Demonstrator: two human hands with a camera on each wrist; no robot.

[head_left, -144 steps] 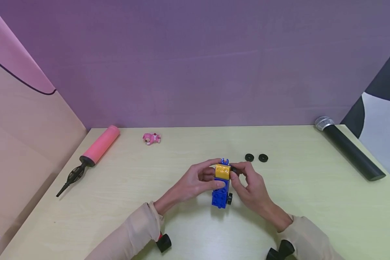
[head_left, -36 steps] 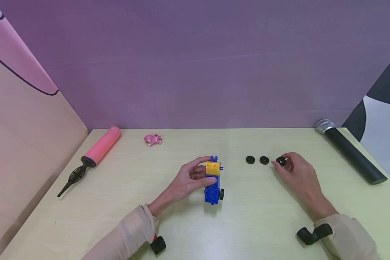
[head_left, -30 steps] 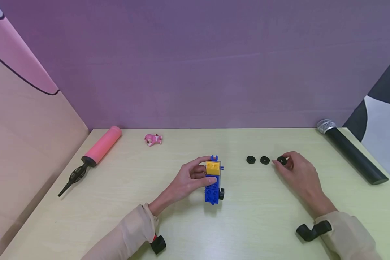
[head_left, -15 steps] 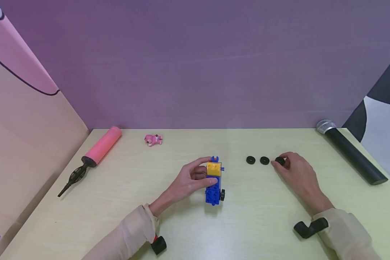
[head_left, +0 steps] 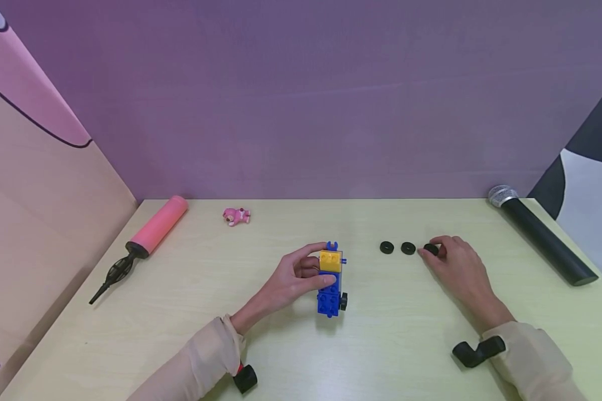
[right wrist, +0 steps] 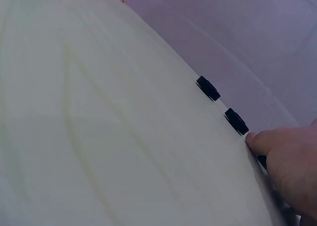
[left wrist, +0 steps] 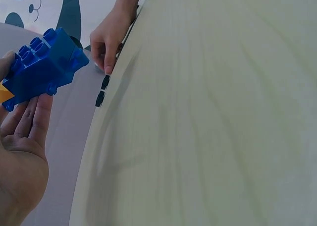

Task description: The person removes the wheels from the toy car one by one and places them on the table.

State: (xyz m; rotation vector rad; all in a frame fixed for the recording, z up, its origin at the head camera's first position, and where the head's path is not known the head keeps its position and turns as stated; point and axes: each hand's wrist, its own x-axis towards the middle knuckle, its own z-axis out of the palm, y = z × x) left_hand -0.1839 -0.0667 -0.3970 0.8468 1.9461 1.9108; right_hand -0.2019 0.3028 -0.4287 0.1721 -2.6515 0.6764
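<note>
Change, noted first: a few seconds ago we saw the right hand [head_left: 456, 268] at the side of the blue-and-yellow studded brick toy [head_left: 328, 301]; now it pinches a round black wheel [head_left: 431, 249] at the end of a row near the back edge, and a bare blue axle pin [head_left: 344, 260] juts from the toy. Within the last second that wheel has tipped flatter. Whether it bears on the surface we cannot tell. We judge this detachment all but finished, with one fitted black wheel [head_left: 343, 302] visible on the toy.

Item, the toy: held aloft by the left hand [head_left: 290, 278], thumb across the top, over the middle of the pale wood-grained table [head_left: 180, 345]. Hard, glossy plastic by its look; boxy blue blocks, rounded studs, a yellow brick [head_left: 330, 260] and a forked blue end.

Item, two loose black discs: left one [head_left: 387, 247], right one [head_left: 408, 248]; thick, smooth, hollow-centred, apart, right of centre towards the back edge.

Item, a small pink bear figure [head_left: 237, 216], lying by the back edge, left of centre.

Item, a pink cylindrical pump [head_left: 160, 223] with black nozzle, along the left edge.

Item, a black microphone [head_left: 547, 242], silver mesh head by the back right corner.
</note>
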